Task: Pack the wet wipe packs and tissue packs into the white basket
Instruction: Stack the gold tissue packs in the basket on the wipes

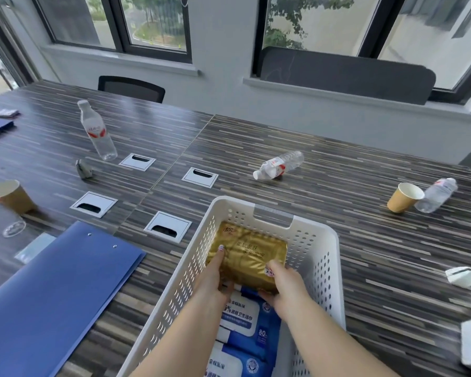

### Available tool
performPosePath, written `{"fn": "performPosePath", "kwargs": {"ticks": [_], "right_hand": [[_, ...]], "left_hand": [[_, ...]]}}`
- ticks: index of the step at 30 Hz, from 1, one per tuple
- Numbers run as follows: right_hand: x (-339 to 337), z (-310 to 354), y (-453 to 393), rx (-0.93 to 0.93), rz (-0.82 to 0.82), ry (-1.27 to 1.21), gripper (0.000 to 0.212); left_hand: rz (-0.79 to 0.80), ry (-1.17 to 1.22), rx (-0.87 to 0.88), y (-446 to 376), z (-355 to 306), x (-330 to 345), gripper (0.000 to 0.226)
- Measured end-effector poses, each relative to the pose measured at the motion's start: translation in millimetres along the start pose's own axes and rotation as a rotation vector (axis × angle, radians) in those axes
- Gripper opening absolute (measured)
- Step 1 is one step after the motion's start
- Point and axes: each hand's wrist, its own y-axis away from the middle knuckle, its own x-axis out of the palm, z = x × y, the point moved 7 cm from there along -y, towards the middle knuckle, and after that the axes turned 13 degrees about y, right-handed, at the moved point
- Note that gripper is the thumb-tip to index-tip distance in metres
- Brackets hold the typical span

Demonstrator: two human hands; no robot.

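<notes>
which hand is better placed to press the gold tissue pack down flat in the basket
Probably left. The left hand already lies along the gold tissue pack top; the right hand only grips its near corner.

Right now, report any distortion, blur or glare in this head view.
Head view: wide-angle bending curves the window frames and table edges; daylight from the windows lights it evenly, shadows soft; mild sheen on the gold tissue pack held by the left hand and right hand; the clear cup at the left edge is smeared; pack lettering is soft.
</notes>
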Motion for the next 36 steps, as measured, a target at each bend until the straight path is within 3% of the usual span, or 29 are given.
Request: {"fn": "performPosePath", "kwargs": {"ticks": [5,8,11,14,18,21,27,36], "right_hand": [[2,4,12,-0.029,-0.001,0.012,0.036],[-1,11,22,-0.092,-0.024,0.128,0.050],[-11,25,41,-0.211,-0.060,0.195,0.051],[-20,42,70,-0.375,-0.051,0.264,0.073],[-37,55,117,-0.501,0.108,0.162,0.039],[-63,55,139,-0.539,0.120,0.070,0.019],[-130,33,163,-0.538,0.047,-0.081,0.019],[-279,-31,167,-0.414,-0.152,-0.242,0.013]], "left_hand": [[0.029,0.020,0.001,9,-4,2,0.040],[0.062,0.017,-0.012,20,-7,2,0.027],[0.119,-0.050,0.002,41,-5,0,0.017],[0.217,-0.086,0.000,71,0,3,0.018],[0.438,-0.220,0.042,108,6,13,0.045],[0.545,-0.311,0.092,130,17,19,0.059],[0.682,-0.405,0.087,169,78,34,0.030],[0.682,-0.589,-0.021,186,207,37,0.023]]}}
